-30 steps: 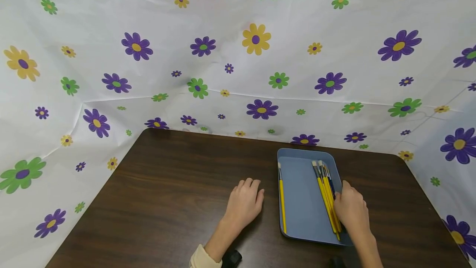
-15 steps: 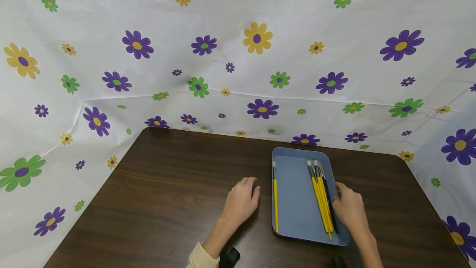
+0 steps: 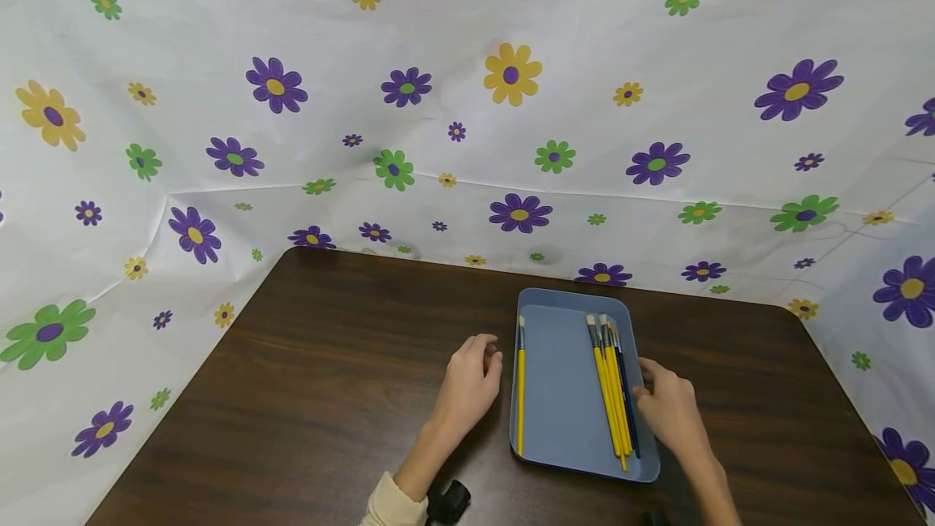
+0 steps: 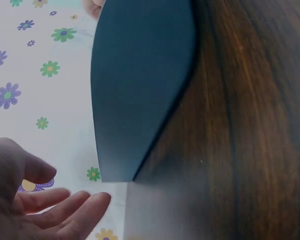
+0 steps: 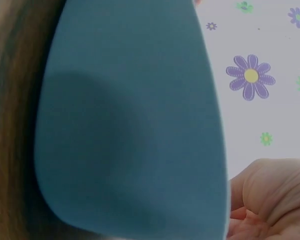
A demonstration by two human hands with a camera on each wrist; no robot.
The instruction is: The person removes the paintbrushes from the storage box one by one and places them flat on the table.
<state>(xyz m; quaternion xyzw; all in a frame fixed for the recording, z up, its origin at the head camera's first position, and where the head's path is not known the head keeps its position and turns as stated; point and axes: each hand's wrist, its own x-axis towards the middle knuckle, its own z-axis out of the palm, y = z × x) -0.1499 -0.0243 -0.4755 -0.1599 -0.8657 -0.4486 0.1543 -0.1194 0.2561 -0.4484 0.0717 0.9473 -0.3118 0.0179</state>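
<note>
A blue-grey tray lies on the table in the head view. Along its left wall rests one yellow-handled paintbrush. Several more paintbrushes, with yellow handles and a dark blue one, lie bunched toward the right wall, bristles pointing away. My right hand grips the tray's right rim, thumb at the top edge; its other fingers are partly hidden. In the right wrist view the tray wall covers much of that hand. Just left of the tray, my left hand is held with relaxed fingers, apart from it and holding nothing.
The dark brown wooden table stretches left of the tray, with a narrower strip to the right. A white flower-printed sheet hangs behind it and at the sides. A black device sits by the left wrist.
The tray has slid left with the paintbrushes in it, my right hand moving along at its rim. My left hand has shifted slightly left and away, its fingers turned more toward the tray.
</note>
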